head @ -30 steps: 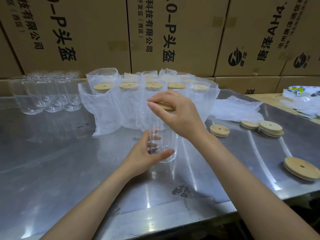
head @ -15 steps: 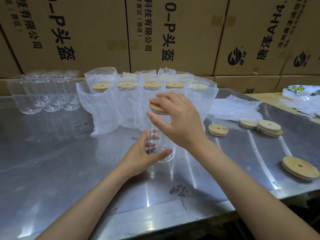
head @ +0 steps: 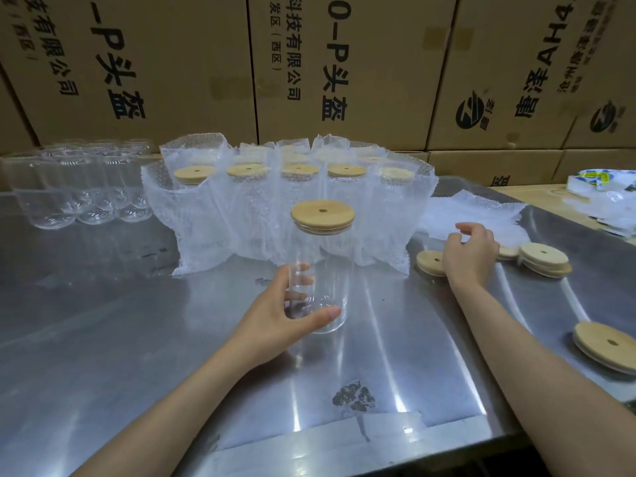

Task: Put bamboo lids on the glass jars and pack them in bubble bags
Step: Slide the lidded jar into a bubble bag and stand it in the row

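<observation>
Two hands | left hand [head: 275, 316] grip wraps lidded jar [head: 320, 280] | right hand [head: 469, 254] loosely curled, released, above lid [head: 430, 262]

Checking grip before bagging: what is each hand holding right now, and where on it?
The left hand grips the lidded glass jar around its lower body, near the base. The right hand holds nothing; it hovers, fingers loosely curled, over the flat bubble bags.

Steel table [head: 103, 339] with glare streaks, dark scuff mark [head: 352, 397] near front edge, taped patch [head: 309, 438] at front, stacked cardboard boxes [head: 165, 63] printed black behind, crumpled plastic wrapper [head: 605, 182] far right
</observation>
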{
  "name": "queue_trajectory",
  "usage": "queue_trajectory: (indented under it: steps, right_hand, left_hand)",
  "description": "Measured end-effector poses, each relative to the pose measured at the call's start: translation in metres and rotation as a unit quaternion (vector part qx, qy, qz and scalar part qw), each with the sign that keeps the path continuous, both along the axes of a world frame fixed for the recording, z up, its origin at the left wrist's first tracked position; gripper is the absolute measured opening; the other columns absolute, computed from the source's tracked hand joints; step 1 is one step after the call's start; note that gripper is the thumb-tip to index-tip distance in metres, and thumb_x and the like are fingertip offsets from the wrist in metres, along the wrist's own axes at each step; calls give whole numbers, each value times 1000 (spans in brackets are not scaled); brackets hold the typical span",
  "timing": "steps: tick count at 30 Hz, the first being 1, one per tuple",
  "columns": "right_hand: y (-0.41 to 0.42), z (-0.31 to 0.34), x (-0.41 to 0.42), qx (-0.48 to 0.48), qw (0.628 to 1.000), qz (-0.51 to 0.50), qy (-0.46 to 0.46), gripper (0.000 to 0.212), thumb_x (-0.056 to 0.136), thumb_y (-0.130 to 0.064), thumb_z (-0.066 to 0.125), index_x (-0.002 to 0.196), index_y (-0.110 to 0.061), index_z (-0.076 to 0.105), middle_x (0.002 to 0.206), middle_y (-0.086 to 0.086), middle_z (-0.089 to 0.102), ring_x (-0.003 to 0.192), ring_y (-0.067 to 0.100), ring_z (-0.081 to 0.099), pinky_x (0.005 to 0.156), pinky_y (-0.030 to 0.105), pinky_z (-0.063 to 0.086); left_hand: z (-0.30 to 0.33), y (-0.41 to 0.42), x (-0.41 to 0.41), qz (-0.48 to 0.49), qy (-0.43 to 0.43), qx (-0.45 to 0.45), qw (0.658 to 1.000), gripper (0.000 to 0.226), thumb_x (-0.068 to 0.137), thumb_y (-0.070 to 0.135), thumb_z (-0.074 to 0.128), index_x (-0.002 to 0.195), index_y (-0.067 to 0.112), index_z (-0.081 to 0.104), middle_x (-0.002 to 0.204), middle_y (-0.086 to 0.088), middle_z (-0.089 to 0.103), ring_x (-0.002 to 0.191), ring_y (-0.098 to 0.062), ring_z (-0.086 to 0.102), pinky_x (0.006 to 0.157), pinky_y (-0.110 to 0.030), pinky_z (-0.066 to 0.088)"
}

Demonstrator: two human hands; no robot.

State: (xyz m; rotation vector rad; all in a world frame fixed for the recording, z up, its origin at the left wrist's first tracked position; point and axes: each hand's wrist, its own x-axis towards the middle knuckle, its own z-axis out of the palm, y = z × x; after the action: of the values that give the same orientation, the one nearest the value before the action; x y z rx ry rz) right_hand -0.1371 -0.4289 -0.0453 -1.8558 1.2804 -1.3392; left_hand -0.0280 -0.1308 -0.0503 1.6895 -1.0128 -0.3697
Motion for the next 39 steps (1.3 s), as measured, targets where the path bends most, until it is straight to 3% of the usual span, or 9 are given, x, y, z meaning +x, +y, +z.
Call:
queue_trajectory:
  steps: [7, 12, 18, 25, 29, 32, 35, 37, 39]
  right_hand:
    - [-29, 6, 17, -47, 995, -27, 84, 37, 94, -4, 40, 127, -13, 53, 135, 7, 52, 129, 25, 37, 93, 41, 39]
    - [-54, 4, 19, 13, 980, 31, 194, 54, 94, -9, 41, 147, -9, 32, 154, 9, 32, 142, 27, 22, 109, 42, 28]
    - [-59, 2, 25, 73, 954, -19, 290, 51, 92, -21, 46, 142, -14, 37, 143, 12, 42, 130, 33, 30, 101, 41, 28]
    - [-59, 4, 20, 67, 959, -67, 266, 30, 94, -20, 49, 117, -13, 67, 127, 15, 53, 121, 35, 41, 99, 42, 39]
    - [-54, 2, 20, 24, 961, -82, 265, 27, 96, -19, 47, 111, -7, 66, 134, 12, 45, 122, 34, 35, 99, 43, 33]
    - [-53, 1, 21, 33, 967, -65, 245, 20, 95, -17, 49, 102, -13, 67, 133, 9, 51, 124, 32, 32, 99, 41, 28]
    - [-51, 2, 19, 56, 965, -54, 249, 26, 92, -12, 49, 115, -19, 57, 121, 11, 58, 122, 30, 33, 94, 40, 27]
    - [-50, 3, 16, 63, 962, -50, 260, 42, 90, -13, 49, 131, -23, 47, 125, 9, 57, 123, 30, 34, 94, 39, 27]
    - [-49, 4, 14, 75, 958, -53, 270, 42, 92, -16, 48, 134, -21, 48, 129, 10, 55, 124, 31, 35, 97, 39, 28]
  left_hand:
    - [1, 1, -1, 2, -1, -2, 1000, 70, 50, 69, 73, 112, 53, 44, 118, 23, 58, 102, 9, 59, 79, -5, 46]
    - [1, 0, 0, -1, -6, -1, 1000, 64, 51, 69, 73, 107, 64, 42, 115, 27, 57, 105, 8, 59, 79, -5, 45]
    - [1, -2, 1, -6, -18, 10, 1000, 64, 51, 71, 72, 106, 69, 38, 112, 35, 54, 107, 9, 57, 81, -4, 43]
    - [3, -1, 0, -6, -19, 14, 1000, 67, 51, 72, 71, 109, 66, 38, 113, 38, 53, 108, 10, 57, 81, -3, 43]
    - [3, 0, -1, -6, -14, 9, 1000, 66, 51, 72, 71, 109, 66, 39, 112, 36, 54, 107, 9, 58, 79, -3, 43]
    - [3, 0, -1, -6, -11, 6, 1000, 66, 51, 71, 72, 108, 66, 40, 112, 34, 55, 107, 7, 58, 80, -5, 44]
    - [2, 0, -1, -6, -12, 4, 1000, 69, 52, 70, 72, 112, 60, 41, 112, 35, 55, 106, 7, 58, 79, -4, 43]
    - [2, 0, -1, -6, -12, 4, 1000, 69, 52, 69, 72, 113, 58, 41, 112, 35, 55, 106, 7, 59, 79, -4, 43]
    - [2, 0, -1, -6, -13, 5, 1000, 69, 53, 69, 72, 113, 58, 41, 111, 36, 55, 105, 8, 59, 78, -4, 43]
